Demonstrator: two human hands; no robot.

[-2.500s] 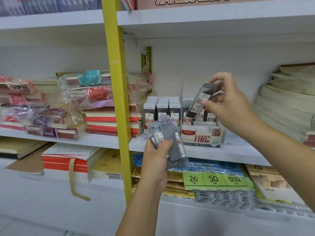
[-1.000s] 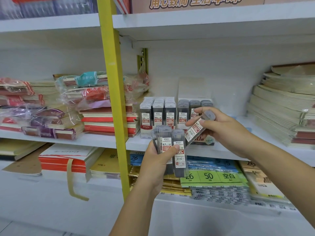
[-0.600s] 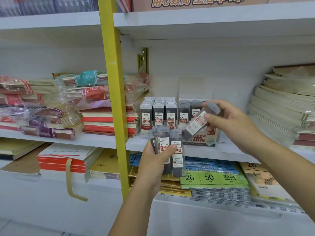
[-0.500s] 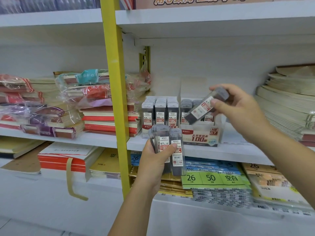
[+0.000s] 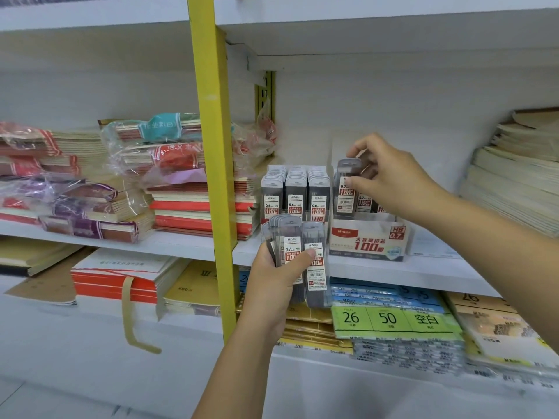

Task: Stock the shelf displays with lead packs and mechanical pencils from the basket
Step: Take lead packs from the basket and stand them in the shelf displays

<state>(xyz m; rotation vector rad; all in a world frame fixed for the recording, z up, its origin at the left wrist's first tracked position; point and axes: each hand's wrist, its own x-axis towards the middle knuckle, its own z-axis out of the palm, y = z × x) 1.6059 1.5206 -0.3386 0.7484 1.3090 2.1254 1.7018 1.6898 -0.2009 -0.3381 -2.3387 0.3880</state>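
In right hand (image 5: 390, 179), lead pack (image 5: 346, 189) now upright

Open room runs above the shelved lead packs (image 5: 295, 189), beneath the upper shelf (image 5: 393, 34). A yellow post (image 5: 211, 146) blocks the left; stacked notebooks (image 5: 514, 182) wall off the right. A bare strip of shelf (image 5: 447, 267) lies open between the display box (image 5: 369, 241) and that stack.

head camera looks forward, slightly down, close to shelf (image 5: 181, 243).

place: stationery shop | evidence: shelved lead packs (image 5: 295, 189), notebook stacks (image 5: 199, 204) (shrink-wrapped)
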